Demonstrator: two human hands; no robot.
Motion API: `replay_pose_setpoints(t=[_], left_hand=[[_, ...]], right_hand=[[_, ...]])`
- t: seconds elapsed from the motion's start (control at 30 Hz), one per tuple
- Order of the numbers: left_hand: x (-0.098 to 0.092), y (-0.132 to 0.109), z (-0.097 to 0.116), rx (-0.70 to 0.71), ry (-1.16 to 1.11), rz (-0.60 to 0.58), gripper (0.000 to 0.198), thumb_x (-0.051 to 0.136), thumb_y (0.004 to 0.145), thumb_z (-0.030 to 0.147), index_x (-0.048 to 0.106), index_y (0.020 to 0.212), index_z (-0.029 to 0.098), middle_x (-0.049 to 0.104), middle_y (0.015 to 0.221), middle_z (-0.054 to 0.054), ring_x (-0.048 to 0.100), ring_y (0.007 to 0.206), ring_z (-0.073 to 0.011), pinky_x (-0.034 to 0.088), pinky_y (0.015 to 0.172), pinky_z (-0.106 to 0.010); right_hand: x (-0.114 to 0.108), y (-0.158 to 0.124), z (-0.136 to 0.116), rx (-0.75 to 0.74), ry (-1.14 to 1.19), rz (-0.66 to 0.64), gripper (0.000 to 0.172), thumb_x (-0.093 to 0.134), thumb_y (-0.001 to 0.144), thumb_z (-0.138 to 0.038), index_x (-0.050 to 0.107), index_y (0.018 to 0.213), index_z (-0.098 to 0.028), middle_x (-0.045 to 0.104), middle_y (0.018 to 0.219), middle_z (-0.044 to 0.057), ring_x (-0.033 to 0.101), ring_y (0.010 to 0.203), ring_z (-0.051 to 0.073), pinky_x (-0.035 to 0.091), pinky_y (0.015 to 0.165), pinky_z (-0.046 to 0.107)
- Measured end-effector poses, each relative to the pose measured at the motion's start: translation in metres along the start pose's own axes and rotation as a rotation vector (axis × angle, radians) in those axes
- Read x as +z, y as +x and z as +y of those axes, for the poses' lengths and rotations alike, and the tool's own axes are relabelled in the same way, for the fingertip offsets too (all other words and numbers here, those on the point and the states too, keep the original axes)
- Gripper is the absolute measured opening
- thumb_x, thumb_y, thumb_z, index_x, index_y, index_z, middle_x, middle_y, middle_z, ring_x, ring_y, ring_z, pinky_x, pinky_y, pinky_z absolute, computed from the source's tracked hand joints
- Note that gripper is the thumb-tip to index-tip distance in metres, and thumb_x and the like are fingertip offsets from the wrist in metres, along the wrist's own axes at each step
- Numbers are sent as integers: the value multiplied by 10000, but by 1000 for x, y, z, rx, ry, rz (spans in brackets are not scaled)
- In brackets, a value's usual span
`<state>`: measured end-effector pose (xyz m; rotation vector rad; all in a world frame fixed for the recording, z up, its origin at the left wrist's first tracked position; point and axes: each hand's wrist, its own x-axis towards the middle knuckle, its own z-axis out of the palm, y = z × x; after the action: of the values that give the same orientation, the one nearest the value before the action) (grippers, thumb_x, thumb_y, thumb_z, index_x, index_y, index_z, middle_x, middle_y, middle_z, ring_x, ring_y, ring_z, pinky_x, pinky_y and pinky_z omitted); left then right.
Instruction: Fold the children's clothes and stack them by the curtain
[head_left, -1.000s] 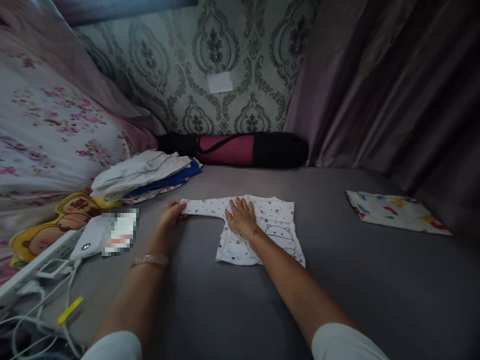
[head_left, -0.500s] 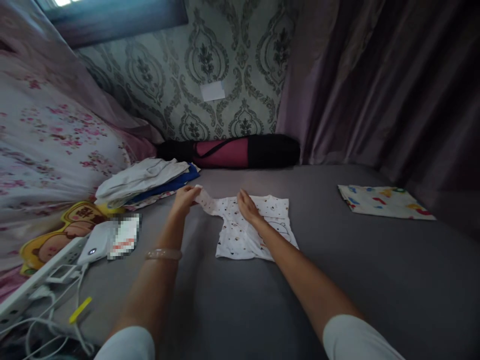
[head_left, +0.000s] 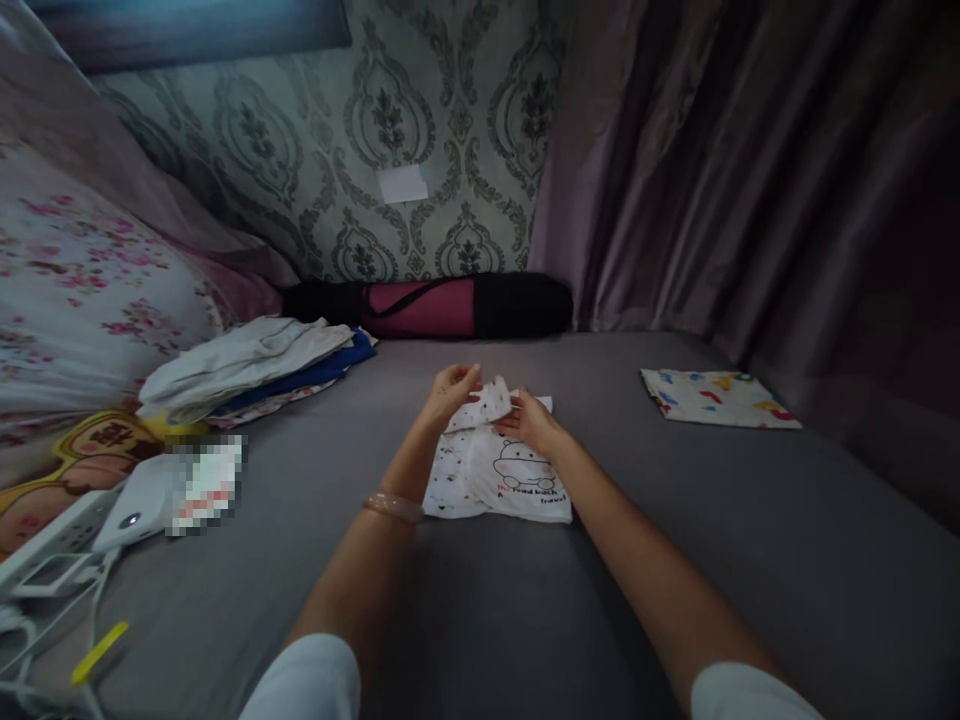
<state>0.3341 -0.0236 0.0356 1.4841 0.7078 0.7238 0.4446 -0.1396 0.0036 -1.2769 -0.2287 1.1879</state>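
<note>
A small white printed baby shirt (head_left: 525,500) lies flat on the grey bed sheet, with a cartoon animal and lettering on its front. Its left side is folded inward, and the sleeve (head_left: 495,402) is turned over across the upper part. At the sleeve's left, my left hand (head_left: 452,392) has its thumb raised apart from its fingers, whose tips are close to the cloth. My right hand (head_left: 536,422) holds the sleeve's end between thumb and fingers, its other fingers stretched over the shirt front.
A pile of folded clothes (head_left: 247,365) lies at the left, near a power strip (head_left: 67,535), a white device (head_left: 135,505) and cables. One folded patterned cloth (head_left: 720,398) is at the right. A black and red long bag (head_left: 427,305) rests against the wall.
My left hand has carried the sleeve rightward, from stretched out at the left to over the shirt. My right hand has shifted from pressing on the shirt to the sleeve's end.
</note>
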Motion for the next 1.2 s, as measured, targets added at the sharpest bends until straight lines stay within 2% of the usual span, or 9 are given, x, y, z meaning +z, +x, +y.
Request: replay_pose_setpoints(t=[0.17, 0.33, 0.5, 0.57, 0.67, 0.77, 0.87, 1.03, 1.2], left_hand=[[-36, 11, -25, 75, 266, 163, 257, 434, 894, 340, 570, 975, 137, 686, 924, -117, 671, 759, -158, 550, 650, -281], [-66, 12, -51, 147, 510, 126, 216, 464, 778, 146, 634, 910, 156, 695, 884, -86, 644, 854, -182, 520, 804, -328], [-64, 6, -68, 205, 726, -26, 349, 485, 757, 117, 657, 1055, 173, 708, 958, -77, 632, 928, -208, 467, 929, -383], [-62, 3, -71, 220, 794, -69, 398, 493, 764, 124, 634, 1135, 162, 687, 1087, -102, 606, 1035, -228, 437, 978, -393], [-62, -2, -74, 234, 877, -99, 447, 483, 787, 138, 594, 1218, 175, 585, 1302, -116, 490, 1225, -264, 361, 1054, -440], [-62, -8, -76, 228, 1092, -135, 481, 420, 853, 188, 511, 1324, 209, 461, 1436, -114, 392, 1303, -313, 320, 1059, -524], [-60, -10, -75, 200, 1343, -189, 525, 353, 889, 223, 405, 1411, 231, 377, 1492, -117, 370, 1307, -341, 325, 1031, -562], [-55, -8, -72, 172, 1442, -211, 529, 349, 894, 244, 388, 1421, 255, 372, 1480, -132, 399, 1267, -366, 299, 1014, -606], [-57, -8, -71, 189, 1451, -215, 508, 356, 900, 245, 412, 1404, 268, 394, 1465, -127, 405, 1266, -359, 272, 1024, -617]], right_hand=[[2, 7, 2, -10, -52, 33, 382, 324, 993, -448, 559, 974, -147, 683, 831, 96, 671, 727, 166, 560, 746, 337], [8, 16, 6, -128, -280, 192, 176, 520, 928, -306, 547, 831, -161, 621, 673, 27, 627, 588, 129, 571, 607, 268], [8, 24, 12, -233, -501, 295, 51, 549, 842, -167, 599, 837, -163, 623, 688, 8, 620, 552, 129, 534, 533, 232], [4, 22, 11, -261, -605, 338, 141, 550, 814, -157, 618, 938, -166, 651, 725, 20, 643, 585, 153, 533, 554, 251], [-3, 13, 7, -286, -732, 406, 327, 570, 785, -170, 598, 1111, -178, 694, 842, 61, 680, 764, 209, 539, 712, 306], [-8, 2, 4, -352, -953, 436, 451, 543, 810, -195, 533, 1260, -192, 690, 1041, 112, 640, 1010, 254, 478, 895, 349], [-10, -7, 6, -442, -1224, 397, 488, 465, 868, -211, 469, 1355, -226, 670, 1130, 122, 614, 1074, 265, 444, 930, 368], [-8, -11, 12, -435, -1485, 383, 426, 393, 917, -205, 534, 1315, -267, 695, 1058, 118, 632, 1043, 267, 440, 892, 371], [-7, -15, 12, -423, -1573, 329, 383, 374, 922, -165, 630, 1206, -183, 677, 1080, 184, 611, 1083, 292, 413, 929, 398]])
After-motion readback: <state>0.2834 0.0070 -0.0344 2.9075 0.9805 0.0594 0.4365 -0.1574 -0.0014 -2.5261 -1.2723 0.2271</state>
